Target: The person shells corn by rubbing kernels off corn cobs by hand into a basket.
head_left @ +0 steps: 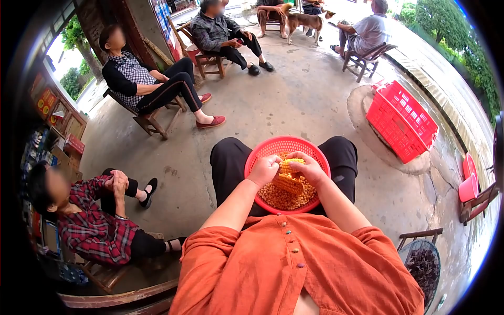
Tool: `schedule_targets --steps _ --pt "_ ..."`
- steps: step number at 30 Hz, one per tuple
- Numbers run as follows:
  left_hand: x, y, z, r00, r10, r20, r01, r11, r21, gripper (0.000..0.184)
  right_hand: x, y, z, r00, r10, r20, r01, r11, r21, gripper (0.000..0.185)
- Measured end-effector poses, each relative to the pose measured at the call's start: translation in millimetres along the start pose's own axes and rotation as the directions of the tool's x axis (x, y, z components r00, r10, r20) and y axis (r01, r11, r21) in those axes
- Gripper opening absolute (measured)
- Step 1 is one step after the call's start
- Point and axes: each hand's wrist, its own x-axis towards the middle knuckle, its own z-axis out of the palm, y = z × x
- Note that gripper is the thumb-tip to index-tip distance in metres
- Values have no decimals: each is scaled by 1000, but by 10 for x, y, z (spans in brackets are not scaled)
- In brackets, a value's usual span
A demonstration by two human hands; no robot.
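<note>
A red plastic colander (250, 167) rests on my lap between my knees, with loose corn kernels (273, 198) in its bottom. Over it, my right hand (308, 169) is closed round a yellow corn cob (292, 166). Fingers pinched together, my left hand (264, 170) grips the left side of the same cob. Just below my hands a second corn cob (289, 184), orange-yellow, lies on the kernels. My fingers cover part of the upper cob, so how many kernels are off it is hard to see.
Red plastic crates (401, 122) stand on the concrete floor at front right. A pink bucket (468, 188) is further right, and a basket of dark dried stuff (422, 268) is near my right side. Several people sit on wooden chairs around; a brown dog (307, 21) stands at the back.
</note>
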Motion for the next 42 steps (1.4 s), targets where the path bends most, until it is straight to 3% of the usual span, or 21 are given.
schedule_targets --steps 2,4,8,10,16,20,26,34,42 --pt "12 -7 7 999 -34 16 36 995 -98 28 22 30 -27 1000 -11 -1 11 1000 14 32" --pt "22 30 -8 976 -172 133 208 914 -349 31 60 80 -60 1000 -11 -11 12 995 100 33" --pt "15 28 -64 966 -198 164 254 829 -497 31 102 127 -99 1000 -16 -2 16 986 165 34" --pt "-2 150 -96 953 -282 106 287 740 -609 27 104 125 -94 997 -72 17 67 975 211 41" --pt "20 81 -132 958 -274 83 263 727 -634 23 101 145 -79 991 -127 49 128 992 -6 51" --pt "11 108 -134 961 -263 83 257 742 -619 23 115 162 -87 993 -109 48 109 994 3 52" --pt "20 93 -123 974 -208 95 225 794 -565 22 148 196 -108 996 -79 34 83 988 -128 55" --pt "39 29 -106 976 -194 98 216 805 -552 24 140 192 -87 987 -163 9 158 939 -306 54" --pt "40 41 -98 975 -197 100 219 811 -542 24 150 204 -81 978 -205 24 201 916 -346 53"
